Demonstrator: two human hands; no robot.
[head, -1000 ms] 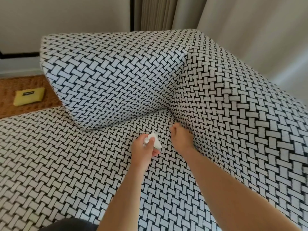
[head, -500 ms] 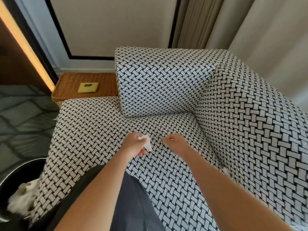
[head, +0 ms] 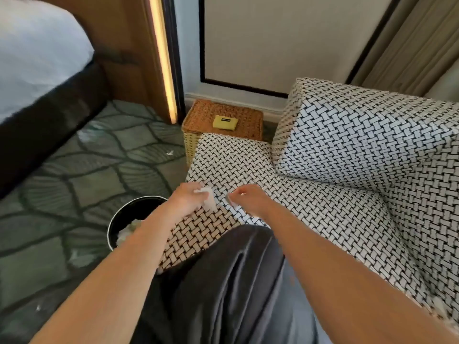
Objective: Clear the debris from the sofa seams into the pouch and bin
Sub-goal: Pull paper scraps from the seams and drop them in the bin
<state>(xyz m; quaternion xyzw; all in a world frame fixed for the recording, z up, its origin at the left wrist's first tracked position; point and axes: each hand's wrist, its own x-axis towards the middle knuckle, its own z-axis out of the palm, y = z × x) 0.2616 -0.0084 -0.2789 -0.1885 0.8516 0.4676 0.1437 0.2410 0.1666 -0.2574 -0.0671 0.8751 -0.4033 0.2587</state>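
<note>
Left hand (head: 185,201) gripping tissue (head: 208,199) over sofa (head: 323,219) edge, near bin (head: 135,207). Right hand (head: 248,198) curling, contents unclear. Best: carrying tissue fully over bin mouth, releasing low, avoiding drift onto floor (head: 74,189).

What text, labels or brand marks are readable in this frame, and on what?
No text is readable.
Small flat yellow pouch on the brown wicker box: it carries a dark rectangular label, too small and blurred to read.
White paper scrap held in the left hand: no print visible.
Round black bin: no markings visible.
</note>
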